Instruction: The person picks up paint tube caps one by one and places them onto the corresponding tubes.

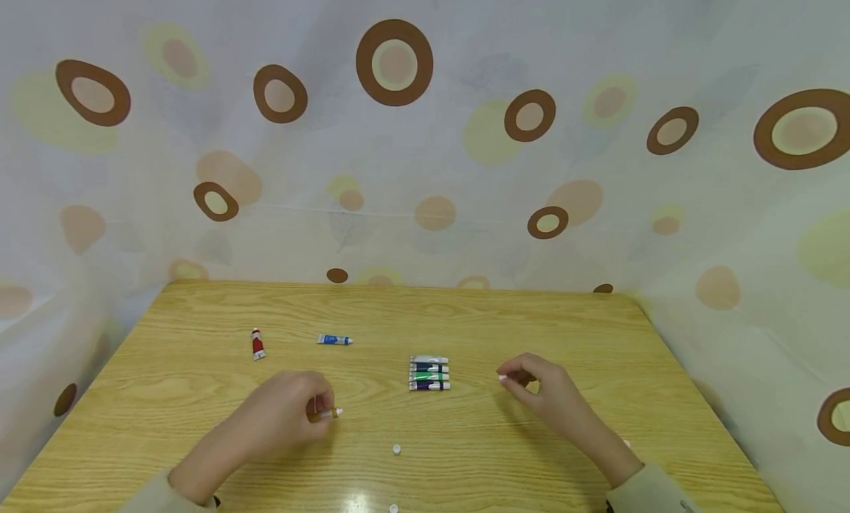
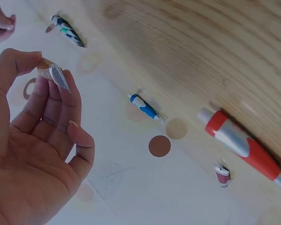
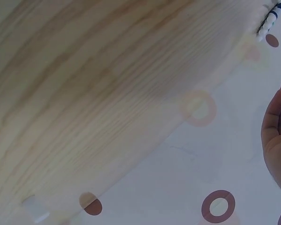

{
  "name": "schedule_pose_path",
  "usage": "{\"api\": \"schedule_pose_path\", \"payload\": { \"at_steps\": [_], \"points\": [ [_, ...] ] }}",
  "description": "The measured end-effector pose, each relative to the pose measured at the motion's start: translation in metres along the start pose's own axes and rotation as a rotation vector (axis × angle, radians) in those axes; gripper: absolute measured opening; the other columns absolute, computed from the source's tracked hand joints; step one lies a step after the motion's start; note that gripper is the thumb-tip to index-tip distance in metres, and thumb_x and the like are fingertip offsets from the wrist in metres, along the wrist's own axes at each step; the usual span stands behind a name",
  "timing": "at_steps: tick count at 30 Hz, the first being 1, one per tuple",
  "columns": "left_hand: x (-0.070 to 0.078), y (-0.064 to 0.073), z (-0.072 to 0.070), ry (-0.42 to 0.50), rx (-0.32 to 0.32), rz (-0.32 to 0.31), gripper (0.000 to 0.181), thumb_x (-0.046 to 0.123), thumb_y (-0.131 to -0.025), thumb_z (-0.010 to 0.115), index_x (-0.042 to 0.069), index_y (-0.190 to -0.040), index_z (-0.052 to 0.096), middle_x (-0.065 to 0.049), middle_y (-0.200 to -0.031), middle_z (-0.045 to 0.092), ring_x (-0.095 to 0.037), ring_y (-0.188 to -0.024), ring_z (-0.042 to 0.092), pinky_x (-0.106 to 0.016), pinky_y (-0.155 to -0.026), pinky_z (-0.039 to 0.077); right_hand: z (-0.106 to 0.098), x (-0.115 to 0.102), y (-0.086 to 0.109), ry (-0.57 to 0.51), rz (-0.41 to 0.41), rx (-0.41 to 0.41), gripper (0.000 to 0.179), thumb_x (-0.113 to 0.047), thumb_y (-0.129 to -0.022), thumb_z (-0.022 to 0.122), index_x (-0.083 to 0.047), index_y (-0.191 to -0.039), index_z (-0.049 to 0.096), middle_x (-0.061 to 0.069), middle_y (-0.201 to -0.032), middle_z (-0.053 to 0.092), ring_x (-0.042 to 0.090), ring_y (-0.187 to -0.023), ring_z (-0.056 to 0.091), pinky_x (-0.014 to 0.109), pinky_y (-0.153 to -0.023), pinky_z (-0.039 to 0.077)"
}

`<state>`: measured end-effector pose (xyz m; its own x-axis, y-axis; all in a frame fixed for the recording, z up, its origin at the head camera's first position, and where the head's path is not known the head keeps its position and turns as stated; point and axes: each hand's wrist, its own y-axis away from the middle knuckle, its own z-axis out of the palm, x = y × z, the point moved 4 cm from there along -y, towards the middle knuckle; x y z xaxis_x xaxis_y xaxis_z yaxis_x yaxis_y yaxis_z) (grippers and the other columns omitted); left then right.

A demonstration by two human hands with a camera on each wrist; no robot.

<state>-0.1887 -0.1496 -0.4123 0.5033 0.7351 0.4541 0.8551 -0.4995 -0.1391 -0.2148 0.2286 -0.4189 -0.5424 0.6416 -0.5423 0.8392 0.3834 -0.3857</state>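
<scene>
My left hand (image 1: 285,406) pinches a small ochre paint tube (image 1: 325,414) between thumb and fingers, its white tip pointing right. In the left wrist view the same tube shows its flat silver end. Over the right of the table my right hand (image 1: 547,395) pinches a small white cap (image 1: 502,378); the right wrist view catches only the hand's edge. Between the hands lies a row of several paint tubes (image 1: 429,386), silver, dark blue, green and purple, side by side. Beyond the left hand are a blue tube (image 1: 335,340) and a dark red tube (image 1: 257,345).
Two white caps lie near the front, one cap (image 1: 396,449) farther back than the other cap (image 1: 394,508). An orange-red tube (image 2: 246,145) rests on the table in the left wrist view. A patterned curtain (image 1: 432,166) surrounds the wooden table (image 1: 531,321) behind and at both sides.
</scene>
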Motion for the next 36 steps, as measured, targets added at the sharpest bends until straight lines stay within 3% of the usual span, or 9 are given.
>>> {"api": "schedule_pose_path", "payload": {
  "at_steps": [6,18,27,36],
  "points": [
    [0.008,-0.015,0.0,0.017,-0.003,-0.008,0.016,0.012,-0.081,0.076,0.025,-0.077,0.067,0.017,-0.071,0.058,0.002,-0.064,0.048,-0.018,-0.059,0.044,0.005,-0.002,-0.003,-0.034,0.013,-0.019,0.009,-0.009,-0.095,0.073,-0.006,-0.104,0.074,0.0,-0.094,0.073,0.001,-0.081,0.066,0.023,-0.073,0.059],
    [0.029,-0.042,0.007,0.033,0.055,0.061,0.004,0.016,-0.085,0.076,0.018,-0.083,0.076,0.015,-0.075,0.066,0.002,-0.07,0.053,-0.018,-0.065,0.049,0.015,-0.017,-0.013,-0.049,0.043,-0.026,0.011,-0.007,-0.094,0.074,-0.01,-0.105,0.074,-0.002,-0.095,0.074,0.002,-0.083,0.067,0.024,-0.076,0.059],
    [0.046,-0.055,0.011,0.088,0.082,0.139,0.007,0.012,-0.088,0.074,0.012,-0.09,0.08,0.009,-0.08,0.073,0.002,-0.072,0.058,-0.019,-0.067,0.051,0.024,-0.031,-0.021,-0.084,0.023,-0.022,0.013,-0.007,-0.093,0.074,-0.012,-0.105,0.074,-0.001,-0.096,0.074,0.004,-0.084,0.068,0.025,-0.076,0.059],
    [0.057,-0.065,0.017,0.147,0.084,0.17,0.009,0.009,-0.089,0.074,0.012,-0.094,0.081,0.006,-0.083,0.074,0.002,-0.073,0.06,-0.019,-0.068,0.052,0.032,-0.043,-0.026,-0.151,0.009,-0.036,0.013,-0.009,-0.095,0.073,-0.011,-0.108,0.074,0.0,-0.098,0.075,0.004,-0.085,0.068,0.027,-0.078,0.06]
  ]
}}
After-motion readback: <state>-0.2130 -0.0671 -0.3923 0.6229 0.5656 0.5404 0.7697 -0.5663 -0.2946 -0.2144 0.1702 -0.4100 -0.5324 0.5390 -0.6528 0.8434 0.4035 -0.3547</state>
